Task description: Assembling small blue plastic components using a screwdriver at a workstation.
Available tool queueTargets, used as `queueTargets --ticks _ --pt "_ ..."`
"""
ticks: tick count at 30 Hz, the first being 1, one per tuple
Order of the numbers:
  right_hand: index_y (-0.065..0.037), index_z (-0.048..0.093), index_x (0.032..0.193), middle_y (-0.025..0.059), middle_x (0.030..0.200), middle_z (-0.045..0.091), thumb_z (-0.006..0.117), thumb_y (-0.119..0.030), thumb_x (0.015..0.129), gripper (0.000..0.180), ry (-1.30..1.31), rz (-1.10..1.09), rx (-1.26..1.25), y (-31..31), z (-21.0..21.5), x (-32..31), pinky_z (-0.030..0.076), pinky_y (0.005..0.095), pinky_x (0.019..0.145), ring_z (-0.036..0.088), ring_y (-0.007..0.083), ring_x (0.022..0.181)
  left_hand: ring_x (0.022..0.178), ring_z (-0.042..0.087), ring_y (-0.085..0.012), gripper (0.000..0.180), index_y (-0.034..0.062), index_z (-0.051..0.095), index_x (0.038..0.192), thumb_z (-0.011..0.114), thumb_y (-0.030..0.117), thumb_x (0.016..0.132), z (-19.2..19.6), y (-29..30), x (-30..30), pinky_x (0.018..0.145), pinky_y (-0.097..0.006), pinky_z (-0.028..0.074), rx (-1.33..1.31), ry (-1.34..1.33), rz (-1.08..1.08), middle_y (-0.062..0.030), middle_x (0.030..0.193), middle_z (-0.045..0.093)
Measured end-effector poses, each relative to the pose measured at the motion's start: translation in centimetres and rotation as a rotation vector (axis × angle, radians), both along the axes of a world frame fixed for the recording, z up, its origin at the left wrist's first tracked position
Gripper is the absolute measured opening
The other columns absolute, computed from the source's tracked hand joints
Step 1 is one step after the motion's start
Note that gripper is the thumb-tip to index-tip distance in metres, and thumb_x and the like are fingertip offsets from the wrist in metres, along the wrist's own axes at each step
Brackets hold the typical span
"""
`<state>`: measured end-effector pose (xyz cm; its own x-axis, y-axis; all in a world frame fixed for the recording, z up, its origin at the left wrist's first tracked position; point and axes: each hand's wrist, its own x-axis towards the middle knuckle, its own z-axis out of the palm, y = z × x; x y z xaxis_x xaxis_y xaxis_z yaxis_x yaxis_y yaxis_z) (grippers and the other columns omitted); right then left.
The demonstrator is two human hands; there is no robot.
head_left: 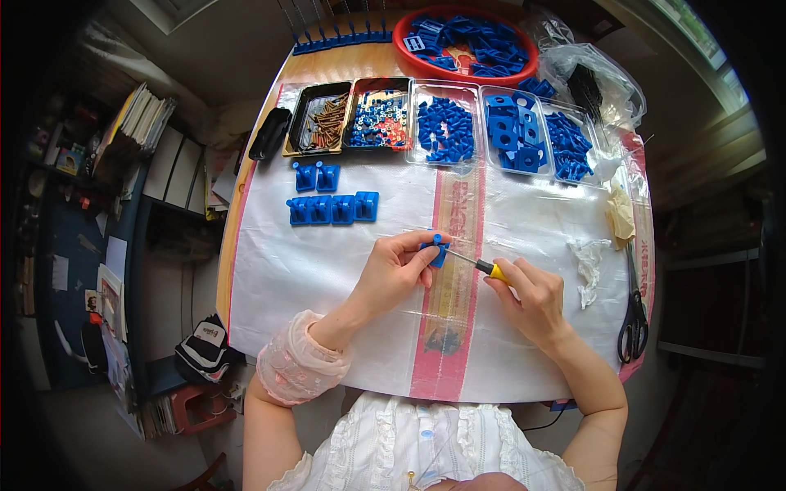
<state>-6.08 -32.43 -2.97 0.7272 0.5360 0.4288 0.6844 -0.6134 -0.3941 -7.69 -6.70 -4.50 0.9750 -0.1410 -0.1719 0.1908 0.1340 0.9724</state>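
My left hand (393,270) pinches a small blue plastic assembly (440,257) between thumb and fingers, above the middle of the covered table. In my right hand (534,301) is a screwdriver (494,271) with a yellow and black handle. Its thin metal shaft points left, and the tip reaches the blue assembly; whether it sits in a screw is too small to tell. Left of my hands lie a row of similar blue assemblies (332,209) and a pair of them (317,177) behind the row.
Trays of brass-coloured screws (329,121), small blue and white bits (378,119) and blue parts (446,131) line the back. Behind stands a red basin (399,45) of blue pieces. Black scissors (633,323), crumpled white plastic (588,270) and a black case (270,134) lie near the sides.
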Motion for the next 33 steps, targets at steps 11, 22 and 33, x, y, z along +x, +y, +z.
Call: queueTargets --ticks 11,22,33 --pt "-0.003 0.073 0.099 0.0092 0.082 0.071 0.083 -0.010 0.082 0.022 0.295 -0.062 0.180 0.4 0.2 0.5 0.051 0.0330 0.055 0.068 0.0240 0.063 0.079 0.067 -0.0074 0.031 0.0003 0.060 0.133 0.062 0.005 0.103 1.1 -0.2 0.1 0.069 -0.021 0.056 -0.009 -0.024 -0.010 -0.0058 0.101 0.071" --pt "-0.002 0.074 0.100 0.0133 0.086 0.075 0.084 -0.006 0.080 0.023 0.351 -0.041 0.286 0.1 -0.4 0.7 0.055 0.0323 0.061 0.073 0.0248 0.070 0.100 0.071 -0.0125 0.030 0.0011 0.060 0.129 0.066 0.001 0.100 1.3 0.1 0.0 0.093 -0.026 0.057 0.200 -0.144 -0.035 -0.0081 0.110 0.072" --pt "-0.002 0.074 0.099 0.0120 0.084 0.074 0.085 -0.006 0.079 0.023 0.328 -0.028 0.282 0.2 -0.4 0.7 0.055 0.0316 0.059 0.072 0.0237 0.067 0.094 0.071 -0.0110 0.027 0.0007 0.062 0.125 0.067 0.002 0.099 0.6 0.3 0.3 0.082 -0.024 0.059 -0.011 -0.020 -0.031 -0.0080 0.104 0.074"
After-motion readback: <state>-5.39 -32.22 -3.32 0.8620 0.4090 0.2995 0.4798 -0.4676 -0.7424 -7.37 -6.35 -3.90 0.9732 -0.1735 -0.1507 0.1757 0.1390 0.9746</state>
